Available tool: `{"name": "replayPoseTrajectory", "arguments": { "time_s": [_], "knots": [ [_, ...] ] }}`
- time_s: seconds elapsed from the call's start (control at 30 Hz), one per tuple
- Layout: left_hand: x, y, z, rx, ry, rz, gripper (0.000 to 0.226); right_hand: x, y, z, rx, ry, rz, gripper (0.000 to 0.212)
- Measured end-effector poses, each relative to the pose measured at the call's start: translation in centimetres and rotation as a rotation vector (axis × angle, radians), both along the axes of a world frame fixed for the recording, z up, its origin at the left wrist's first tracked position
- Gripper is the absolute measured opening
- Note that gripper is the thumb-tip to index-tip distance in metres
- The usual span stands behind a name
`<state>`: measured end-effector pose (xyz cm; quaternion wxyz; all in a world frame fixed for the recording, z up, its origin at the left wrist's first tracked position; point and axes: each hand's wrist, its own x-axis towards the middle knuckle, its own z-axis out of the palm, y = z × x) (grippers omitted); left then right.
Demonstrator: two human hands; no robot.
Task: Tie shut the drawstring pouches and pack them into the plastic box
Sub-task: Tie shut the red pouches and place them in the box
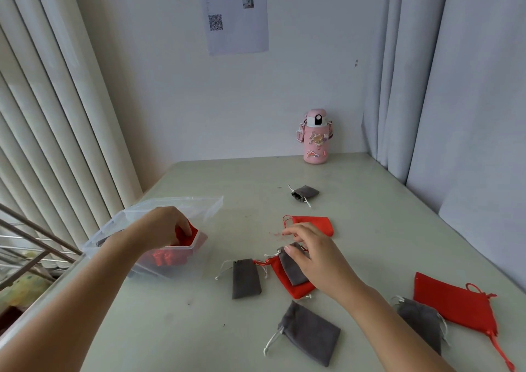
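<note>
A clear plastic box [196, 246] stands at the table's left with red pouches inside. My left hand [163, 225] reaches into it and grips a red pouch [188, 235] at the box's rim. My right hand [318, 255] hovers with spread fingers over a grey pouch [293, 272] that lies on a red pouch [287, 282]. Loose on the table are a grey pouch [246, 278], a larger grey pouch [310, 334], another grey pouch [419, 322], a big red pouch [452, 300], a red pouch [313, 223] farther back, and a tied grey pouch [305, 193].
A pink bottle [316, 137] stands at the back of the pale table [170, 329] by the wall. Curtains hang on both sides. The box's clear lid [199, 205] rests behind it. A metal rack [31, 246] sits past the table's left edge.
</note>
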<state>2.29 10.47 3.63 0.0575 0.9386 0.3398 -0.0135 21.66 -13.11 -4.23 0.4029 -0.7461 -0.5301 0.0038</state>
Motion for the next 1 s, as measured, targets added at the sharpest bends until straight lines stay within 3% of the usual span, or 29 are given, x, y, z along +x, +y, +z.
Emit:
{"name": "replayPoseTrajectory", "arguments": {
  "time_s": [0.33,0.47,0.6,0.67,0.8,1.0],
  "knots": [
    [2.4,-0.2,-0.2,0.15,0.314,-0.107,0.018,0.0,-0.1,0.1,-0.12,-0.022,-0.003,0.026],
    [3.3,0.2,-0.4,0.087,0.387,-0.095,0.03,0.0,-0.3,0.3,-0.152,-0.042,0.018,0.026],
    [3.2,-0.3,0.9,-0.099,0.351,-0.06,0.066,-0.4,-0.3,0.8,-0.125,-0.133,0.073,0.019],
    [3.1,-0.4,0.9,-0.09,0.31,-0.07,0.058,-0.7,-0.2,0.9,-0.139,-0.155,0.092,0.021],
    [3.2,-1.0,1.1,0.082,0.086,-0.063,0.019,-0.8,-0.4,0.6,-0.347,-0.186,0.022,0.044],
    [3.9,-2.5,1.1,-0.021,0.041,0.071,0.028,-0.8,-0.6,0.2,-0.391,-0.246,-0.003,0.019]
  ]
}}
